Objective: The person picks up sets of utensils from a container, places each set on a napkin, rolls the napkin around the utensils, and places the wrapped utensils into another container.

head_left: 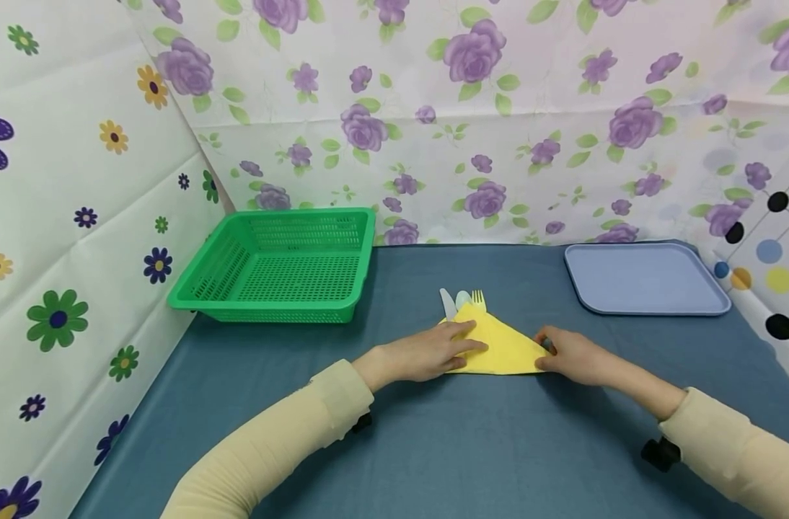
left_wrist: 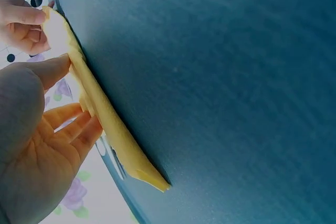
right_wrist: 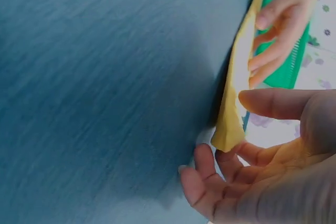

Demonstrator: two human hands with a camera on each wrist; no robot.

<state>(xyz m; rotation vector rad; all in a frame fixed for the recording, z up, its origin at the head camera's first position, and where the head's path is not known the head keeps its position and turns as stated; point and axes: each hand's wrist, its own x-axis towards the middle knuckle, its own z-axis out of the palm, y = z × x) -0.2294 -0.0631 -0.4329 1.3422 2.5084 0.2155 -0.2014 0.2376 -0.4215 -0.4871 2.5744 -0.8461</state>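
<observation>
The yellow napkin (head_left: 508,349) lies folded near the middle of the table (head_left: 472,447), its long straight side facing the person. A knife (head_left: 448,304), a spoon (head_left: 462,298) and a fork (head_left: 478,299) stick out of its upper left part, their ends toward the table's far edge. The left hand (head_left: 436,352) rests on the napkin's left part with its fingers spread apart. The right hand (head_left: 576,357) pinches the napkin's right corner between thumb and fingers.

The green basket (head_left: 271,305) stands at the table's far left corner, beside the left edge. The blue-grey tray (head_left: 654,277) lies flat at the far right corner, near the right edge. Both are well apart from the napkin, with a strip of table between on each side. A broad stretch of table reaches from the napkin's straight side toward the person.
</observation>
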